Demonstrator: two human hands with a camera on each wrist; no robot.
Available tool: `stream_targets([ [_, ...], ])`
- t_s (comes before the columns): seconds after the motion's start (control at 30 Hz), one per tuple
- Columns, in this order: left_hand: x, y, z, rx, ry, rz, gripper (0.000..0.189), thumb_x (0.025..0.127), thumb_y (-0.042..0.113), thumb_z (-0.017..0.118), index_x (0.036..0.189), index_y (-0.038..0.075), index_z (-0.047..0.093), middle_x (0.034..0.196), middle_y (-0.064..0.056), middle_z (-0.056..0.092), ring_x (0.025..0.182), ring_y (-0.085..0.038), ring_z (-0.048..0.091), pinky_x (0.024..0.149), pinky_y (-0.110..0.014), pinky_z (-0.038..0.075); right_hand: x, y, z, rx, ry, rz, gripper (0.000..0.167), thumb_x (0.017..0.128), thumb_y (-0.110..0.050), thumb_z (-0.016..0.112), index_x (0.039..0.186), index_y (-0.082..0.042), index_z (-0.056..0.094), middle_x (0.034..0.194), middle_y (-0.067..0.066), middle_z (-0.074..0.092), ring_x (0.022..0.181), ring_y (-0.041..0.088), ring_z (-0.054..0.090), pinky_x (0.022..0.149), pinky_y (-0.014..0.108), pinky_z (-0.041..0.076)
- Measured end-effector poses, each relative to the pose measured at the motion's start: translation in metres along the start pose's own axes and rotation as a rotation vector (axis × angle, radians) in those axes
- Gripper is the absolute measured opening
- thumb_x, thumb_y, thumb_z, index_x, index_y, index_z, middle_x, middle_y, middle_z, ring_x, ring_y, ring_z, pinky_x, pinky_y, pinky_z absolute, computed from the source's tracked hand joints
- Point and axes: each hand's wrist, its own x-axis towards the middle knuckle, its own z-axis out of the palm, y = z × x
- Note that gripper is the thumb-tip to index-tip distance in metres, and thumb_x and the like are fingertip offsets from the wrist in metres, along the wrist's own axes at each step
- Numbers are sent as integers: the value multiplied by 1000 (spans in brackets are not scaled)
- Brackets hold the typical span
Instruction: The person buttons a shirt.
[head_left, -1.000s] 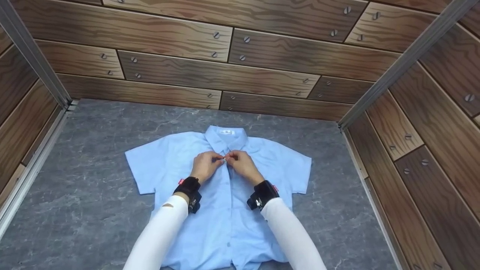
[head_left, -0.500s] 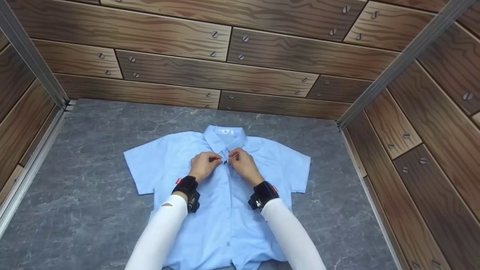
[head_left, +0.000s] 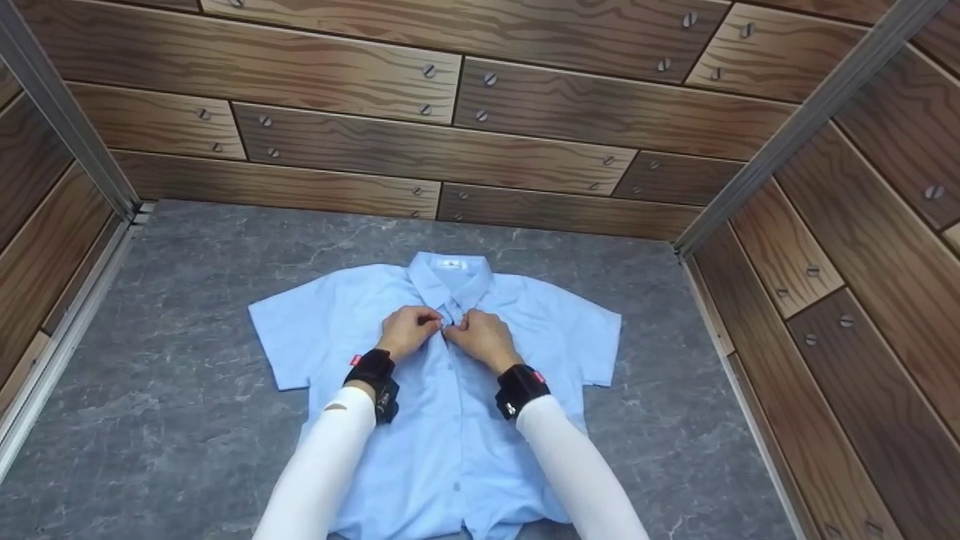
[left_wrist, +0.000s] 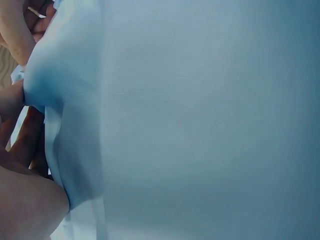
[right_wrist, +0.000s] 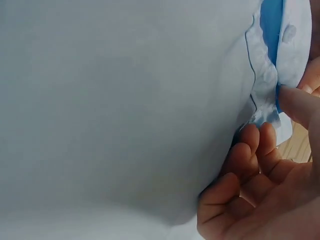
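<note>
A light blue short-sleeved shirt [head_left: 405, 457] lies front up, collar [head_left: 431, 281] toward the back. My left hand [head_left: 407, 330] pinches the front edge just below the collar. Close beside it, my right hand [head_left: 484, 337] holds the facing edge, fingers curled. In the right wrist view, the curled fingers [right_wrist: 250, 150] are at the placket [right_wrist: 262, 65], and a small button [right_wrist: 289, 34] shows on the strip beside it. Cloth bunches at the left hand's fingers in the left wrist view. The exact spot between the fingertips is hidden.
The shirt lies on a grey marbled surface [head_left: 172, 360]. Wood-patterned panels [head_left: 337, 150] stand behind it and on both sides, with metal rails [head_left: 810, 127] at the corners. Each wrist wears a black camera band [head_left: 523, 390].
Both hands first met at the placket, then parted slightly. My right hand has since moved a little down and left, its fingers again close to the left hand's. The shirt stays in place.
</note>
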Motion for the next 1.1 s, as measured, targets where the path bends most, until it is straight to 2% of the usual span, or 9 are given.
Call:
stream_targets([
  [0.2, 1, -1, 1, 3, -12, 1, 14, 89, 22, 67, 97, 15, 76, 96, 0, 74, 94, -23, 66, 89, -44, 44, 3, -2, 1, -67, -13, 17, 36, 82, -35, 65, 56, -19, 45, 53, -8, 42, 50, 13, 44, 49, 29, 33],
  [0.37, 2, -1, 2, 24, -22, -6, 13, 89, 23, 68, 97, 16, 76, 95, 2, 74, 92, -21, 66, 88, -43, 43, 2, 3, -3, 24, -62, 35, 35, 79, -29, 64, 52, -21, 44, 48, -9, 41, 45, 10, 40, 45, 26, 30],
  [0.53, 3, 1, 1, 31, -40, -27, 13, 89, 23, 68, 97, 17, 77, 97, 2, 74, 95, -22, 66, 91, -43, 42, 1, 9, -10, 129, -93, 31, 27, 81, -23, 64, 57, -22, 52, 51, -10, 49, 47, 7, 43, 45, 22, 31],
  [0.7, 3, 2, 2, 46, -25, -33, 12, 87, 25, 70, 95, 19, 77, 98, 3, 74, 96, -21, 66, 92, -42, 41, 1, 13, -16, 200, -111, -11, 28, 83, -16, 59, 58, -20, 48, 52, -8, 44, 47, 7, 38, 45, 22, 27],
  [0.77, 2, 3, 3, 64, -11, -28, 11, 87, 25, 71, 93, 20, 78, 97, 3, 74, 97, -22, 65, 92, -44, 40, 0, 15, -18, 232, -125, -27, 28, 85, -15, 58, 59, -17, 48, 52, -8, 43, 46, 7, 36, 45, 22, 26],
  [0.83, 1, 5, 5, 93, 4, -21, 11, 86, 27, 71, 93, 21, 78, 98, 3, 71, 100, -24, 62, 93, -47, 38, 0, 17, -20, 266, -137, -35, 26, 88, -17, 58, 62, -12, 55, 54, -8, 45, 47, 7, 37, 45, 22, 27],
  [0.97, -1, 11, 9, 149, 33, 12, 11, 85, 29, 72, 92, 23, 78, 100, -1, 63, 105, -27, 55, 92, -53, 33, -2, 21, -23, 324, -144, -29, 26, 91, -23, 60, 76, -2, 67, 61, -7, 53, 52, 8, 43, 49, 22, 33],
  [1.1, -1, 15, 10, 178, 34, 45, 10, 86, 28, 72, 92, 23, 78, 99, -1, 60, 102, -26, 52, 87, -51, 31, -2, 25, -24, 402, -144, -11, 26, 91, -24, 62, 79, -2, 69, 67, -6, 55, 58, 9, 46, 53, 23, 35],
])
